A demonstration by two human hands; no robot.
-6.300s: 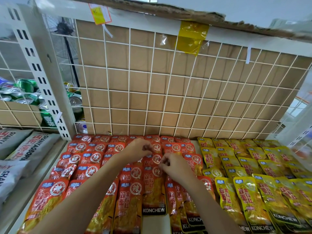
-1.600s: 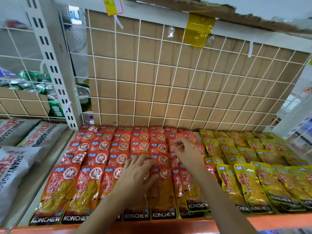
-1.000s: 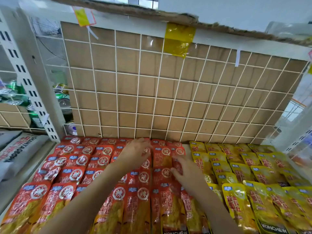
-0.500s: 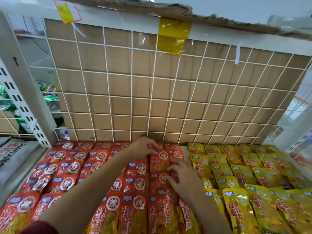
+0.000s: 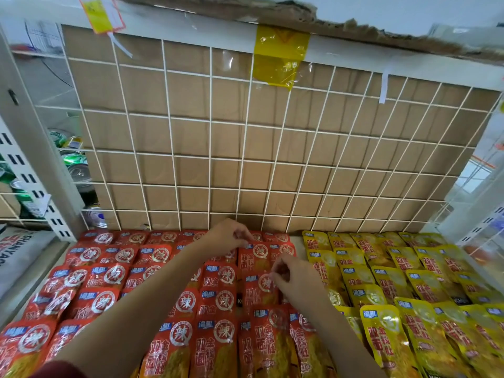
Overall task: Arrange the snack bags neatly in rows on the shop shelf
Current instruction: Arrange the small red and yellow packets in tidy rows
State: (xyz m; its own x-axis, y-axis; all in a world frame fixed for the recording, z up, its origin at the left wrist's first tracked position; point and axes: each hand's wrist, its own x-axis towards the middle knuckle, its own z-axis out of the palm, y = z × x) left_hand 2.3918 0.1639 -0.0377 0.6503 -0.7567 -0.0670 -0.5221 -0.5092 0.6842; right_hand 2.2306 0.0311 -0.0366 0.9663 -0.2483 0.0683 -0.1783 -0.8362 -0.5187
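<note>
We have moved up from the near rows to the far end of the shelf (image 5: 299, 242), so the rows look nearly done. Our left hand (image 5: 229, 237) has a pinch grip on a red snack bag (image 5: 257, 261); our right hand (image 5: 296, 276) seemingly pinches the nearer bag (image 5: 257, 293).

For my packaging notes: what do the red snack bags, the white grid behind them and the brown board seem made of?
The red snack bags: glossy plastic film, probably; they glare and crinkle. The white grid: thin metal wire, apparently painted. The brown board: matte cardboard, judging by its ragged top edge.
</note>
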